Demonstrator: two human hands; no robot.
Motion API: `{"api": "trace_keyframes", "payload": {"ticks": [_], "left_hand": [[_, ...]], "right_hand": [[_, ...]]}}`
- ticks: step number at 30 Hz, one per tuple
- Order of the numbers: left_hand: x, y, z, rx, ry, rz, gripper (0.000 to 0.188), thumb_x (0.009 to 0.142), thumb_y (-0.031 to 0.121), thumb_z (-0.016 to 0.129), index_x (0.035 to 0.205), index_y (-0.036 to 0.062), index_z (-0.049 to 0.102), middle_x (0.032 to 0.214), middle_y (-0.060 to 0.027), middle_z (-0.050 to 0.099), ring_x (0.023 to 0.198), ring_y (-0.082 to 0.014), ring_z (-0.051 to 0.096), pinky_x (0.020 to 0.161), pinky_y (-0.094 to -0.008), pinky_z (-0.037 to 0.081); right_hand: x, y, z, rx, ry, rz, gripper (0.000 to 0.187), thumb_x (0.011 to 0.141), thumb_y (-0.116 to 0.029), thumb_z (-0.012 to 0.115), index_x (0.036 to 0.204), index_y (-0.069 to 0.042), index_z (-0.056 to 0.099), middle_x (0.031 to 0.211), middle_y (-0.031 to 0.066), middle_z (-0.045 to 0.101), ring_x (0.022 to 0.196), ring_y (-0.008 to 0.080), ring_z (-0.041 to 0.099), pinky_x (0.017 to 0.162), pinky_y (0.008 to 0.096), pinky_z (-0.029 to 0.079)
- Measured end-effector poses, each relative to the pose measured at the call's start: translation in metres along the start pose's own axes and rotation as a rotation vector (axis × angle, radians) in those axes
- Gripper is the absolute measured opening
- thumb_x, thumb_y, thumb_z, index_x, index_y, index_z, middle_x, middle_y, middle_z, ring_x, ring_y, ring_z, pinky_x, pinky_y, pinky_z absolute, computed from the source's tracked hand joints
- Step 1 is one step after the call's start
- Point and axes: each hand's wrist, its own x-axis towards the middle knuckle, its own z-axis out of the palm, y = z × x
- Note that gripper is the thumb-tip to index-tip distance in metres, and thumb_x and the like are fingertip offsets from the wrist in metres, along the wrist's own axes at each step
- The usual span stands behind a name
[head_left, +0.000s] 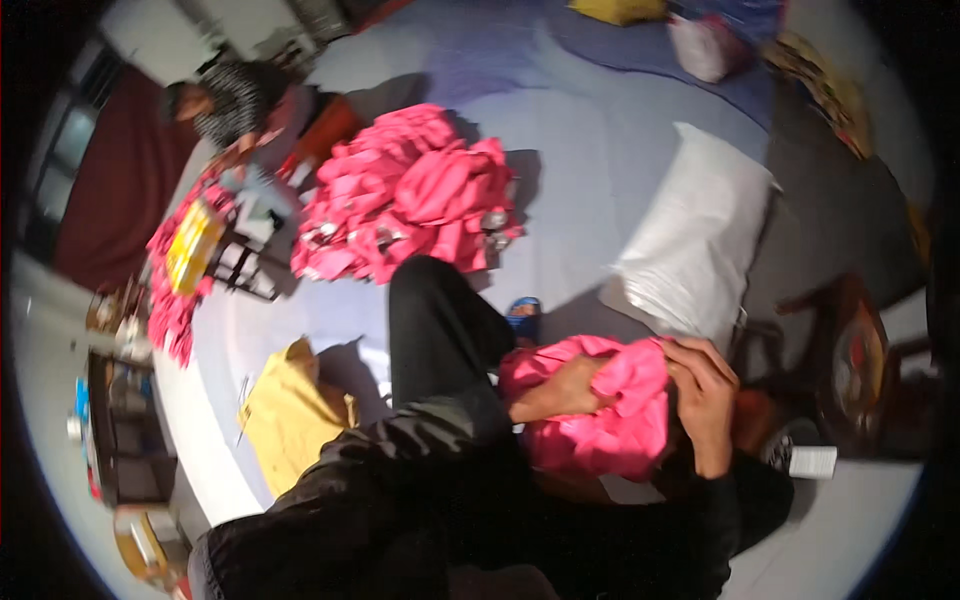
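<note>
A bunched piece of bright pink cloth (pixel 610 440) lies over my lap at the right. My left hand (pixel 570 390) presses into its middle, with the fingers closed on a fold and partly hidden by it. At the cloth's upper right edge, my right hand (pixel 706 392) pinches the fabric between thumb and fingers. Whether the cloth is a garment or a bag does not show. Beyond my raised knee sits a large heap of similar pink cloth (pixel 410 195), with some greyish bits among its folds.
A full white sack (pixel 695 230) lies right of the heap. A yellow bag (pixel 290 415) rests at my left. Another person (pixel 235 110) bends over more pink cloth (pixel 175 320) beside a yellow-topped machine or box (pixel 195 245). A wooden stool-like piece (pixel 855 350) stands at the right.
</note>
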Motion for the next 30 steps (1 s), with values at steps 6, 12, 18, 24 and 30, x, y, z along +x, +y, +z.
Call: {"api": "trace_keyframes", "payload": {"ticks": [6,12,18,24,30], "left_hand": [[-0.005,0.016,-0.019,-0.009,-0.031,-0.167,0.038,0.070,0.011,0.073,0.106,0.0004,0.064,0.092,-0.0213,0.070,0.087,-0.0344,0.070,0.076,-0.0425,0.055],[-0.007,0.012,-0.015,0.144,0.085,-0.162,0.038,0.067,0.015,0.073,0.102,0.0006,0.064,0.088,-0.0229,0.068,0.083,-0.0415,0.067,0.074,-0.0470,0.054],[-0.010,-0.006,-0.002,0.243,0.142,-0.132,0.045,0.067,0.020,0.076,0.105,-0.0014,0.064,0.085,-0.0245,0.067,0.080,-0.0424,0.066,0.068,-0.0486,0.053],[-0.002,-0.002,-0.016,0.273,0.075,-0.101,0.052,0.065,0.021,0.077,0.110,-0.0019,0.064,0.084,-0.0251,0.067,0.080,-0.0428,0.066,0.068,-0.0491,0.053],[0.001,-0.002,-0.025,0.302,0.006,-0.091,0.055,0.064,0.024,0.076,0.110,-0.0036,0.065,0.078,-0.0252,0.066,0.076,-0.0425,0.066,0.066,-0.0492,0.052]], "right_hand": [[0.004,0.001,0.010,-0.045,-0.066,0.005,0.018,0.083,0.010,0.060,0.100,0.004,0.063,0.095,0.0153,0.064,0.086,0.0283,0.064,0.078,0.0331,0.051],[0.003,0.011,0.013,-0.060,-0.079,0.054,0.015,0.085,0.007,0.057,0.100,0.004,0.060,0.098,0.0159,0.062,0.091,0.0316,0.062,0.084,0.0368,0.049],[0.002,0.012,0.016,-0.096,-0.076,0.051,0.015,0.086,0.005,0.057,0.101,0.003,0.059,0.099,0.0165,0.061,0.092,0.0331,0.061,0.084,0.0378,0.049],[0.006,-0.004,0.002,-0.271,-0.053,-0.033,0.008,0.089,0.000,0.057,0.096,0.003,0.057,0.093,0.0156,0.059,0.086,0.0299,0.060,0.079,0.0361,0.049],[-0.005,0.017,0.003,-0.238,-0.155,0.155,0.009,0.093,-0.003,0.055,0.100,0.003,0.055,0.086,0.0190,0.059,0.080,0.0331,0.060,0.073,0.0393,0.049]]}}
